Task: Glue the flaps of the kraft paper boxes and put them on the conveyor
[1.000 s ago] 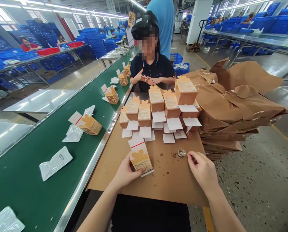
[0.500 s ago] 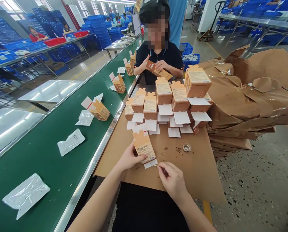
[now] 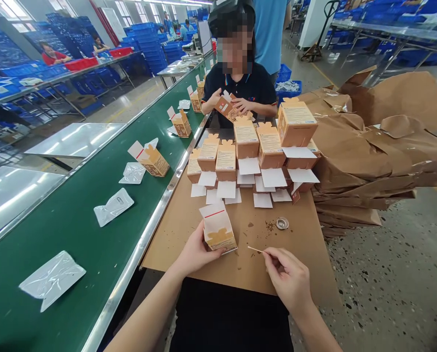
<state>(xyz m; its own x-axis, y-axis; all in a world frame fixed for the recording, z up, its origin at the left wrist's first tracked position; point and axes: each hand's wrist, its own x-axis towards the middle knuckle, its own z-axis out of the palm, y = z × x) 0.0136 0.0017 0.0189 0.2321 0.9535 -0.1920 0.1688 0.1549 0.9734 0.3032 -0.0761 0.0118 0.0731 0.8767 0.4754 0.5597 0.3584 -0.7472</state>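
Note:
My left hand grips a small tan carton standing on the brown cardboard work surface, its white flap with a red line up. My right hand pinches a thin wooden stick whose tip points toward the carton, a short gap away. A small round metal dish sits just beyond my right hand. Behind it, several tan cartons with hanging white flaps are stacked in rows.
A green conveyor belt runs along the left, carrying clear plastic pouches and open cartons. A pile of brown paper sheets fills the right. A person in a dark shirt across the table handles a carton.
My left hand has turned the carton so its white flap stands up. My right hand, which had gone from the dish to the carton's bottom flap, has drawn back to the right with the stick.

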